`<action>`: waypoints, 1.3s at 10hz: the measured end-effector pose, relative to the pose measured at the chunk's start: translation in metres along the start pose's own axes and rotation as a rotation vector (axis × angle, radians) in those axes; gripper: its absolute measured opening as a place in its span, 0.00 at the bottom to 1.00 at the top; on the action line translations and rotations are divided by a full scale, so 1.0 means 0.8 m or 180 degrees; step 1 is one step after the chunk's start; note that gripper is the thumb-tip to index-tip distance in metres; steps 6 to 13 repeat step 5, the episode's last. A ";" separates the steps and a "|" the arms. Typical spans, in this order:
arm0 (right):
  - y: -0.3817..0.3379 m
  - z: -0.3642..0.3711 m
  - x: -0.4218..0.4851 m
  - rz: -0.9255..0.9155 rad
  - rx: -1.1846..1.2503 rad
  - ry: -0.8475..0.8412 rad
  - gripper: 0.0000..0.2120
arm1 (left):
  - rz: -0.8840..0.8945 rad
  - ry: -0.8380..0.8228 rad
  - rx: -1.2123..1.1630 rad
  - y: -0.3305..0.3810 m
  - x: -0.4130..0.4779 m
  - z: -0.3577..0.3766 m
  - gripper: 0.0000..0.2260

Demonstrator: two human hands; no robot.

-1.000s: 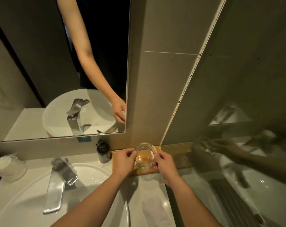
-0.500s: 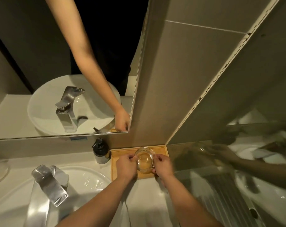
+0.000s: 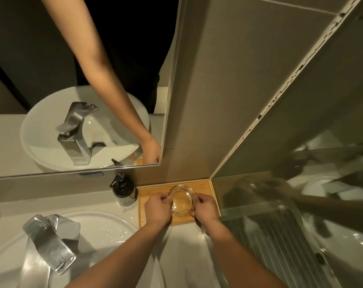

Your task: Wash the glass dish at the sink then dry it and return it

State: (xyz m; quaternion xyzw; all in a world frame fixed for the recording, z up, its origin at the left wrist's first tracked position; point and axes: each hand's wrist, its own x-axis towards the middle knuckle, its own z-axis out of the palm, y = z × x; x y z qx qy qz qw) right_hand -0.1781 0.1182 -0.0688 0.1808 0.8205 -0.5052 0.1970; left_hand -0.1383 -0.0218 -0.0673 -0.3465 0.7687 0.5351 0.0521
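A small round clear glass dish (image 3: 181, 201) is over a wooden tray (image 3: 203, 185) in the corner of the counter, to the right of the sink. My left hand (image 3: 157, 209) grips its left rim and my right hand (image 3: 205, 209) grips its right rim. I cannot tell if the dish rests on the tray or hangs just above it. The white basin (image 3: 106, 225) with a chrome tap (image 3: 48, 242) lies at the lower left, with water drops on its rim.
A dark soap dispenser (image 3: 123, 190) stands just left of the tray. A mirror (image 3: 76, 90) above the counter reflects the basin and an arm. Tiled wall closes the corner. A glass panel (image 3: 290, 215) stands right of the tray.
Both hands have carried the dish down and closer to the wooden tray. The view has tilted down and moved nearer the corner.
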 end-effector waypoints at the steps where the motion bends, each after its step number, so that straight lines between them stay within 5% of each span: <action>1: 0.004 0.000 0.004 -0.0014 0.0035 -0.0025 0.12 | -0.0008 0.0018 -0.0021 0.000 0.001 0.002 0.09; 4: -0.002 -0.003 0.000 -0.0111 -0.0249 -0.0134 0.15 | 0.0011 0.0023 0.0044 0.006 -0.007 -0.007 0.16; 5: -0.011 -0.008 -0.011 -0.0411 -0.0684 -0.0035 0.23 | 0.0253 0.0152 0.0221 0.011 -0.016 -0.014 0.20; 13: -0.011 -0.008 -0.011 -0.0411 -0.0684 -0.0035 0.23 | 0.0253 0.0152 0.0221 0.011 -0.016 -0.014 0.20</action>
